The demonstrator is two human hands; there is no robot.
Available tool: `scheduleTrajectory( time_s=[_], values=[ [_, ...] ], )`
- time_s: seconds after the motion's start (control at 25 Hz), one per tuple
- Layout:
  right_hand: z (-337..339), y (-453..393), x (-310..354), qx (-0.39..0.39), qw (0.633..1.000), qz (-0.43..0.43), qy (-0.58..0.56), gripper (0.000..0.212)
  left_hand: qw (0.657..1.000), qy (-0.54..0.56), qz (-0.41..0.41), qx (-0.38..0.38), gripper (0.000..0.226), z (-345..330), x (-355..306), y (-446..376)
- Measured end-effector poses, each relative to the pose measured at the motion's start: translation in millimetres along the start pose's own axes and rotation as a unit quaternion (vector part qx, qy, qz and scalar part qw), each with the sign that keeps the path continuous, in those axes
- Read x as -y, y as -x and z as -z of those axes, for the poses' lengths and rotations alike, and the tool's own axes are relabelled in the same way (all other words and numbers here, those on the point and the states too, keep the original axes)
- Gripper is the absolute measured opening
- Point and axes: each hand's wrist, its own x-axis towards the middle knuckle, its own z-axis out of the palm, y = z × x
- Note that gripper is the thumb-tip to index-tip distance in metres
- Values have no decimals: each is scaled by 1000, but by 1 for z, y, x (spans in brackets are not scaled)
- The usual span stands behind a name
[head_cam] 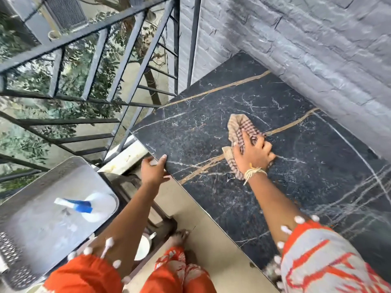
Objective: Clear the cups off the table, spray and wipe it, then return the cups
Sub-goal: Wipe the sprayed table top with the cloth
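Note:
The black marble table with gold veins fills the right half of the head view and has no cups on it. My right hand presses a checked brown cloth flat on the tabletop near its middle. My left hand grips the table's near left edge, thumb on top. A white spray bottle with a blue trigger lies on a grey metal surface at the lower left. A white cup sits low on a dark stool, partly hidden by my left arm.
A dark metal railing runs along the left, with trees beyond it. A grey stone wall backs the table on the right. Beige floor tiles and my bare foot lie between the stool and the table.

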Motion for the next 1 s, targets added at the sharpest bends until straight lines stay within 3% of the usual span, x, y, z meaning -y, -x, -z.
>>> scheduleTrajectory(
  time_s=[0.08,0.16,0.28,0.4,0.44,0.52,0.68,0.8,1.0],
  values=[
    [-4,24,25,-19,998,62,-16,59,978,-161,-93,-95,69,1,-1,4],
    [-10,60,50,-18,979,204,-20,58,931,-263,-206,-150,71,0,-5,10],
    [-11,96,68,18,913,407,-7,58,841,-371,-368,-141,43,5,-7,3],
    [-4,65,52,8,864,503,18,60,737,-494,-445,-118,33,9,-5,-13],
    [-2,48,43,5,863,504,20,60,714,-525,-450,-110,34,6,-5,-15],
    [-1,9,20,11,885,466,23,60,700,-548,-449,-95,35,-12,-8,-20],
    [2,-90,-33,-12,936,349,41,60,708,-541,-450,-66,40,-72,-16,-28],
    [4,-169,-76,-24,971,233,39,60,694,-547,-467,-38,46,-117,-21,-32],
    [-1,-271,-143,-27,991,128,38,65,700,-548,-454,-63,48,-160,-28,-35]
  ],
)
